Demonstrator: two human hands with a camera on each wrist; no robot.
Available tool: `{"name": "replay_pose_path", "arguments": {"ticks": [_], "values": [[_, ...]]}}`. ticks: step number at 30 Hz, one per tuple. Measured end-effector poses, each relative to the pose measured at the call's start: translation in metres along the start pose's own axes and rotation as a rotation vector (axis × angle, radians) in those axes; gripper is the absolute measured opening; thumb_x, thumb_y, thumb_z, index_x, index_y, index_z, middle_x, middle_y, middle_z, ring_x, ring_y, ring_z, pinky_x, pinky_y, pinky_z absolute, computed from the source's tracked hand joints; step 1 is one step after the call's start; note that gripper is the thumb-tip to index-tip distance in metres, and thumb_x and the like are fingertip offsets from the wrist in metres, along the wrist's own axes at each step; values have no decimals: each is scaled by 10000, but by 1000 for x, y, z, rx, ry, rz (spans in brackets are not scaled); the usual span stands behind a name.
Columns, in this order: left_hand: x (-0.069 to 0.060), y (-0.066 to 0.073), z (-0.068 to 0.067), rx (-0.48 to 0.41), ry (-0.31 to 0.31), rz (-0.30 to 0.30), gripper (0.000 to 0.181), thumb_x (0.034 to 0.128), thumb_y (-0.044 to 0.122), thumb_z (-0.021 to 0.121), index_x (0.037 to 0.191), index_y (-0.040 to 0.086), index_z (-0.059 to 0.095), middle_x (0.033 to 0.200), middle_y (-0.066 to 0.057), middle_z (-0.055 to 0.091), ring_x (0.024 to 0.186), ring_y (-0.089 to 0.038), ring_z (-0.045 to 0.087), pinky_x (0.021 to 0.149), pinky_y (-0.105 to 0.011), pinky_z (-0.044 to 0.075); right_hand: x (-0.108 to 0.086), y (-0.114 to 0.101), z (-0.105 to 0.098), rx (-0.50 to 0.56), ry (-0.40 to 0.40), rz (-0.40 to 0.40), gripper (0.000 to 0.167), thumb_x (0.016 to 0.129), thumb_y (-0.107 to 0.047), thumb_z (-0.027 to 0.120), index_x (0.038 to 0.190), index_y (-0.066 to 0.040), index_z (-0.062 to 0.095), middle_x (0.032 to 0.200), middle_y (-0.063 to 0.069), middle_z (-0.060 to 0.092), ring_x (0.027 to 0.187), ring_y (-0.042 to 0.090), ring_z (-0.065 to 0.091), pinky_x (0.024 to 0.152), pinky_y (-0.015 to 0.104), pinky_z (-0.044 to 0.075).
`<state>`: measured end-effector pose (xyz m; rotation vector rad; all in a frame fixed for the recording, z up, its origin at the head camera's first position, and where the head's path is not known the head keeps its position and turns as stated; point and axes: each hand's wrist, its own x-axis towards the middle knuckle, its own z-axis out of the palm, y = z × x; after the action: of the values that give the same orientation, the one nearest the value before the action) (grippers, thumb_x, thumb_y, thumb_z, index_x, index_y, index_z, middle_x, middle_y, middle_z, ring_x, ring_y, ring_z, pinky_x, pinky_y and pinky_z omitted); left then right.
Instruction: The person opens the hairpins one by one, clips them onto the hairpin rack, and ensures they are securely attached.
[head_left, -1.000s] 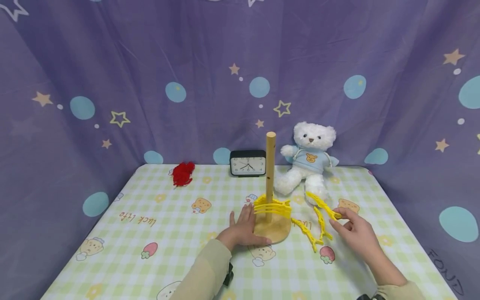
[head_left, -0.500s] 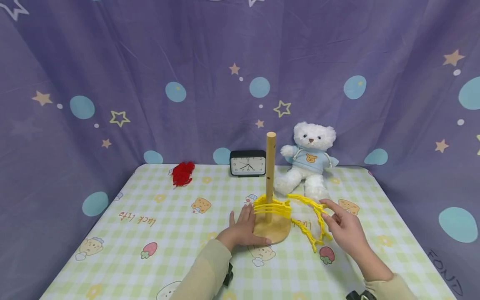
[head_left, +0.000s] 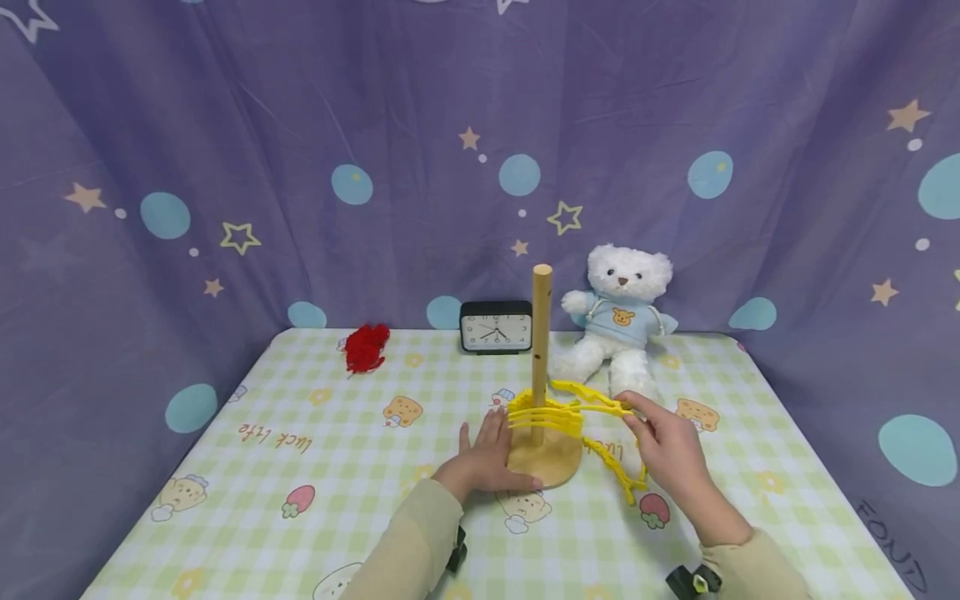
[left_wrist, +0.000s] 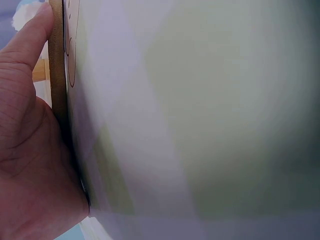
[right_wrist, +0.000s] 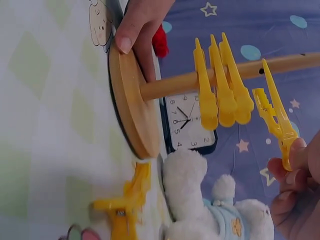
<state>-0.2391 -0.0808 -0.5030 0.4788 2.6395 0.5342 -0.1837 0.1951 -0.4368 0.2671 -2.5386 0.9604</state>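
My left hand [head_left: 487,462] rests against the round wooden base [head_left: 555,467] of an upright post [head_left: 541,333], thumb along its front edge, fingers extended at its left. Around the post's lower part sit several yellow hair clips [right_wrist: 225,95], stacked one above another. My right hand [head_left: 671,446] pinches another yellow hair clip [right_wrist: 277,120] by its hinged end. In the right wrist view, its two arms stand apart and point towards the post. One more yellow clip [head_left: 611,462] lies spread on the cloth between the base and my right hand, which partly hides it.
Behind the post stands a black-framed clock [head_left: 496,327]. A white teddy bear [head_left: 622,321] in a blue top sits at the back right. A red tangled bundle [head_left: 366,347] lies at the back left. A checked cloth [head_left: 360,492] covers the table; a purple curtain [head_left: 420,100] hangs behind.
My right hand has moved left with its clip towards the post, and the clip's arms have swung to point leftward. My left hand and the stand have stayed in place.
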Motion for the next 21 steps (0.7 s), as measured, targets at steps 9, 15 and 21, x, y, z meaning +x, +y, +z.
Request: {"name": "replay_pose_path", "arguments": {"ticks": [9, 15, 21], "values": [[-2, 2, -2, 41, -9, 0, 1246, 708, 827, 577, 1572, 74, 86, 1624, -75, -136, 1478, -219, -143, 1109, -569, -164, 15, -17, 22, 2, 28, -109, 279, 912, -99, 680, 1174, -190, 711, 737, -28, 681, 437, 43, 335, 462, 244, 371], [-10, 9, -8, 13, -13, 6, 1241, 724, 797, 602, 1562, 32, 98, 1629, -105, -102, 1487, -243, -102, 1119, -576, -133, 23, -28, 33, 14, 26, -141, 267, 903, -86, 687, 1152, -173, 727, 1009, 24, 740, 496, 45, 454, 512, 261, 439], [-1, 1, 0, 48, 5, 3, 1250, 708, 831, 573, 1562, 42, 116, 1625, -82, -132, 1479, -223, -145, 1109, -576, -159, 28, -32, 40, -18, -22, -160, 248, 894, -84, 698, 1125, -168, 732, 1007, 18, 741, 553, 41, 497, 580, 297, 483]]}}
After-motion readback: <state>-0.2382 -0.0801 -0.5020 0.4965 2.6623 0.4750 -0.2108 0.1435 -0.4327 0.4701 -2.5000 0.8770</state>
